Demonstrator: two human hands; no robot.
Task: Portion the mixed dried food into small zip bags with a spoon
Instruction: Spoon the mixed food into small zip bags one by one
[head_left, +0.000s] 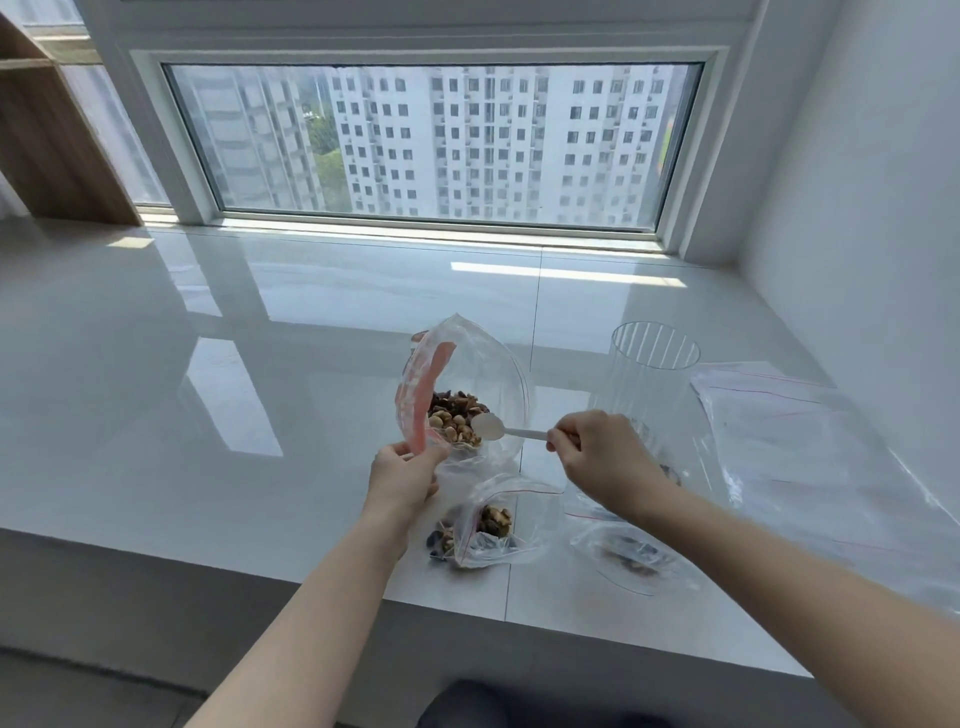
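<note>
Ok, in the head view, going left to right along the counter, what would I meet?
Left hand gripping the big bag of mixed nuts → white spoon → right hand → clear ribbed cup → empty zip bags.

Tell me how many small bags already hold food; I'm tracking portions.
2. One small bag lies by the counter's front edge, below the left hand. Another lies right of it, under the right forearm. The flat bags farther right look empty; some may overlap.
</note>
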